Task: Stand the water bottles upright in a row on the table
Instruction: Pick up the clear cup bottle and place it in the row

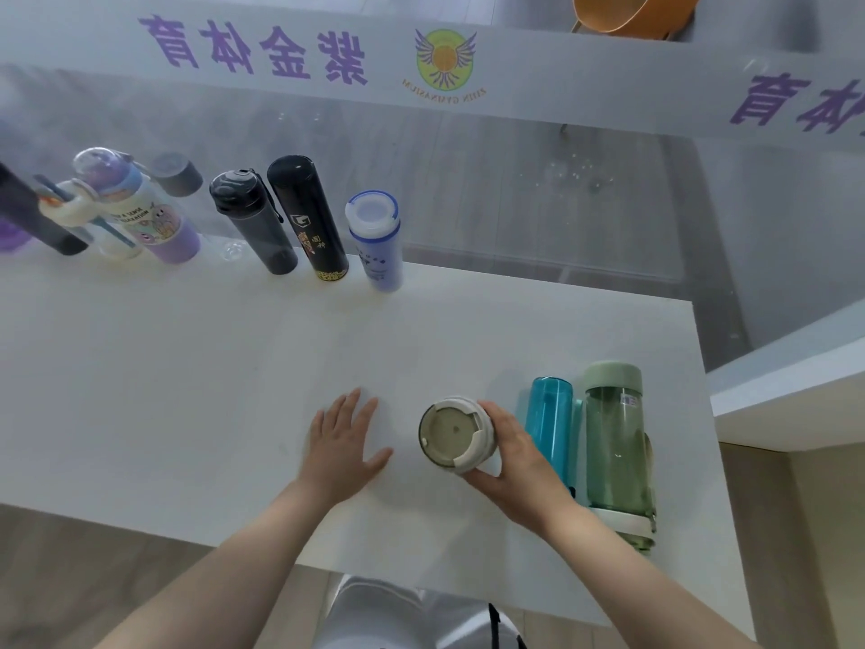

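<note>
Step in hand: standing one bottle up near the front edge of the tabletop [187, 367].

Right hand [519, 466] is wrapping around the side of a bottle with a white-and-grey lid [456, 435], fingers curled on its far side, thumb on the near side. Lid is facing up at the camera, so the bottle is reading as upright or close to it; I cannot tell whether its base is sitting flat on the tabletop or hanging just above it.

Left hand [344, 445] is lying open and flat, palm down on the tabletop, fingers spread, holding nothing. It is sitting just left of the gripped bottle, not touching it.

Just right of the right hand, two bottles are lying on their sides: a blue bottle [550, 423] next to the hand, and a green bottle [615, 442] beyond it, the two side by side. Those are not yet stood up.

Far ahead and to the left of both hands, a row is already standing along the back edge: a pale blue bottle [374, 241], a black bottle with gold print [309, 217], a dark grey bottle [252, 222], a purple cartoon bottle [140, 203], and more running off the left edge.

Judgement: task is well along, three bottles left. Next move calls for carrying the gripped bottle forward and setting it down just right of the pale blue one, keeping it vertical and clear of its neighbour. Risk: clipping the row and tipping it.
</note>
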### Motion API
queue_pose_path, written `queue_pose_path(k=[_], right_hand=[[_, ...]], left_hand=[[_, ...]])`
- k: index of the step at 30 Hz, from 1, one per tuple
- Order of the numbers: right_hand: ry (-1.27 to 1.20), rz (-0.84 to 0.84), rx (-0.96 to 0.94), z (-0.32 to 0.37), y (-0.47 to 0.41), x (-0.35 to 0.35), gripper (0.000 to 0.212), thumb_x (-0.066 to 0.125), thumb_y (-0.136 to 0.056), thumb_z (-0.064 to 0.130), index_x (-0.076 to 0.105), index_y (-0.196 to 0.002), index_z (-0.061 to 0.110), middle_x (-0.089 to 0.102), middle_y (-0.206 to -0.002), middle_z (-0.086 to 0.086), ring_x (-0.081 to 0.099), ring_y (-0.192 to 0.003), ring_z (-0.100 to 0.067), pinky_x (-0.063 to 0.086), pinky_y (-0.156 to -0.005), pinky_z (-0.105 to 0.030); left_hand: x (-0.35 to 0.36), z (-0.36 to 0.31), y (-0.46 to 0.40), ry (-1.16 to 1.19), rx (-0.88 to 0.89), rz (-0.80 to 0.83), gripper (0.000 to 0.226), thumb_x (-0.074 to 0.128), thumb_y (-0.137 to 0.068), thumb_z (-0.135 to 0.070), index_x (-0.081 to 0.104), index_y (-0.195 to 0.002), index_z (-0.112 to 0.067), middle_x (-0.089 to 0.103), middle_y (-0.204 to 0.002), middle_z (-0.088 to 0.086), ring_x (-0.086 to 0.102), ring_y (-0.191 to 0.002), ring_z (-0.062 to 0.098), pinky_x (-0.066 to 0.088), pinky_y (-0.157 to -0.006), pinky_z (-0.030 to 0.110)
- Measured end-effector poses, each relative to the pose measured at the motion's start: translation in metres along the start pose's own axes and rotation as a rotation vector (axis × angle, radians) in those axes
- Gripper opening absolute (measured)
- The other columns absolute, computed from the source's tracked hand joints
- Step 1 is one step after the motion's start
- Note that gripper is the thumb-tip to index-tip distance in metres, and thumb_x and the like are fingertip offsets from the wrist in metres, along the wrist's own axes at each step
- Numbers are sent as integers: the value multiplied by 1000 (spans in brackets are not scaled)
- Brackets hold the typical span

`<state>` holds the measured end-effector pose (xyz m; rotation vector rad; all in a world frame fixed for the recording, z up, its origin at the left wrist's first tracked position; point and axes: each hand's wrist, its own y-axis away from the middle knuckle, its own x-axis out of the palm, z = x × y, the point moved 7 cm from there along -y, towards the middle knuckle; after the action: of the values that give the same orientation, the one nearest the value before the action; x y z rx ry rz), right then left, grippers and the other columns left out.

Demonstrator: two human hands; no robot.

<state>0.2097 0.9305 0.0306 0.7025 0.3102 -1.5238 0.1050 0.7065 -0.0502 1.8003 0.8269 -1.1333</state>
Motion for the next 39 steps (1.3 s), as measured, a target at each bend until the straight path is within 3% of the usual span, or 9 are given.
queue_pose_path(k=[3,7,11,17,23,39], right_hand=[[-188,-9,103,-6,-11,2,64,74,-78,43,31,-125,51,48,-127,25,49,-118,3,39,-99,-19],[-237,-56,202,-16,-24,6,55,76,-74,42,36,-111,42,57,-117,19,56,-110,-1,45,-91,-23],[-226,-97,217,-14,-37,5,57,79,-74,35,37,-114,30,58,-113,18,56,-106,3,43,-85,-17],[-238,-110,208,-10,-65,2,59,78,-77,30,35,-118,28,58,-117,16,54,-106,8,40,-82,-3],[-345,-154,208,-6,-111,-7,70,77,-76,30,34,-131,25,53,-132,8,57,-116,-4,48,-99,-26],[-251,-265,148,12,-223,-35,60,74,-77,36,38,-122,21,57,-123,9,56,-113,-8,50,-98,-40]], left_hand=[[-3,15,-19,1,1,-52,79,23,-81,-64,21,-151,-25,16,-161,2,13,-148,25,0,-117,41],[-6,31,-35,-7,9,-95,65,27,-90,-54,26,-148,-24,29,-157,5,26,-144,28,1,-117,37],[-5,33,-36,-22,10,-128,61,28,-91,-48,29,-147,-25,32,-155,3,25,-143,23,2,-118,35],[-4,34,-37,-19,13,-144,59,31,-90,-44,34,-146,-25,35,-154,2,28,-141,22,11,-117,40],[-5,35,-38,2,23,-146,59,33,-89,-43,36,-145,-25,36,-153,2,30,-141,23,14,-117,41],[-7,35,-39,13,47,-138,58,39,-88,-38,38,-145,-24,39,-152,3,32,-140,23,19,-116,43]])
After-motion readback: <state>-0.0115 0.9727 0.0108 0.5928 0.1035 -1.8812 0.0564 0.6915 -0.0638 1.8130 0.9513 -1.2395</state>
